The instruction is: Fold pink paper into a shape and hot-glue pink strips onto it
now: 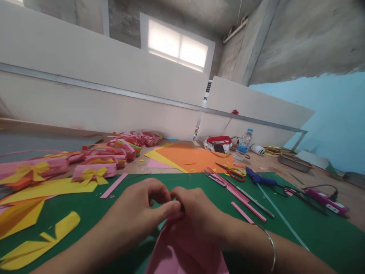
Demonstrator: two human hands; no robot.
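Observation:
Just below the middle of the head view, a piece of pink paper point(185, 253) hangs under my hands, folded, with its lower part cut off by the frame edge. My left hand point(148, 207) is closed, its thumb and index finger pinching at the paper's top edge. Pressed against those fingertips, my right hand point(196, 211) is curled with its knuckles up and grips the same paper. The exact spot where the fingers meet hides whatever small part lies between them. On the right wrist is a thin bangle point(272, 247).
A green mat point(119, 217) covers the table. Left lie yellow paper cutouts point(42, 243) and pink paper bags with bows point(95, 171). Rightward are pink strips point(242, 198), scissors point(235, 173), a blue glue gun point(261, 179), a power strip point(326, 201) and a water bottle point(244, 146). Orange sheets point(188, 156) lie behind.

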